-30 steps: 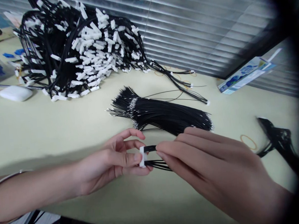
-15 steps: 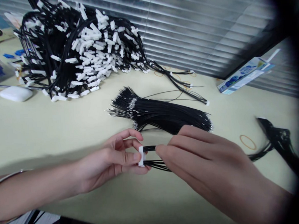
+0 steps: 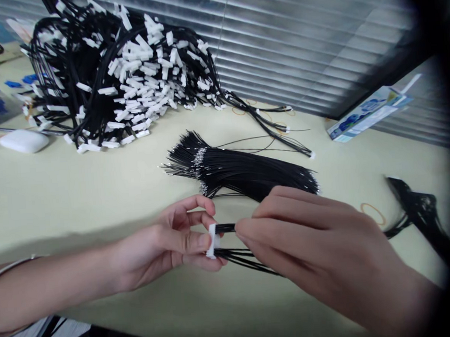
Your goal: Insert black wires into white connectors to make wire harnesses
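My left hand (image 3: 183,237) pinches a white connector housing (image 3: 211,241) between thumb and fingers. Several thin black wires (image 3: 244,260) run out of its right side, in an upper and a lower group. The upper group is gripped by the closed fingertips of my right hand (image 3: 309,244), close to the connector; the wires farther on are hidden behind that hand. Just beyond both hands, a thick bundle of loose black wires (image 3: 244,167) with small metal terminals at the ends lies on the table (image 3: 97,196).
A big heap of black cables with white connectors (image 3: 139,82) fills the back left, beside a white mouse (image 3: 24,141). Finished-looking cables (image 3: 271,125) lie behind the bundle. A drink carton (image 3: 364,114) leans at right, near a rubber band (image 3: 372,214) and dark cables (image 3: 417,202).
The connector has shifted slightly down and tilted a little in my left hand. My right hand has moved slightly, and the lower wires now spread farther downward.
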The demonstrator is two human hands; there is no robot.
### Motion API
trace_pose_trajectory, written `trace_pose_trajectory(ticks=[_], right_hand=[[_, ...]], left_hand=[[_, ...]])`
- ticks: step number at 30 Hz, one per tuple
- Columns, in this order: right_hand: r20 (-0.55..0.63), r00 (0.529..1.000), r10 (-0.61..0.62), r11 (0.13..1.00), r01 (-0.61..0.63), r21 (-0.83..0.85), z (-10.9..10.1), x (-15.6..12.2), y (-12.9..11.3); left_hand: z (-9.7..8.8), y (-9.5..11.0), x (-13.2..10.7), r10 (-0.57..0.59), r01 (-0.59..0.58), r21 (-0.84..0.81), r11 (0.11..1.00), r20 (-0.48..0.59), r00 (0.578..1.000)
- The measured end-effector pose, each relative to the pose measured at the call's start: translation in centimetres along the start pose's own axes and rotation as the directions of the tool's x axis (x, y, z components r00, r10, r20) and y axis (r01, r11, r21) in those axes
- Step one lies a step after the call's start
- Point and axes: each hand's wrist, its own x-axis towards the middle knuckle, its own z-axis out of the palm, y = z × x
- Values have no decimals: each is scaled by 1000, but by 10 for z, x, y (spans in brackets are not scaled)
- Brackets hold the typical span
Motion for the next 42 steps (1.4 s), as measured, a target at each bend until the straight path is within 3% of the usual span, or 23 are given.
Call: trace_pose_trajectory(ticks=[9,17,23,30,35,42], right_hand=[[-16,999,37,996,-36,76,-4,4,-2],[-6,998,58,998,-58,25,-4,-1,-6],[89,995,-34,998,29,58,-9,-1,-3],[77,995,-60,998,60,1,-10,0,-2],[-35,999,-2,1000,2,-17,-1,-1,-4],[37,998,-48,997,50,-51,-1,-1,-1]], left_hand=[[-2,0,-2,11,-11,-3,1000,45,999],[-2,0,-1,8,-6,-25,1000,73,997],[-5,-1,-1,17,-13,-42,999,111,994],[-5,-1,1,7,-5,-21,1000,93,996],[-4,0,0,-3,4,-19,1000,57,998],[-4,0,1,-16,16,-5,1000,11,1000]])
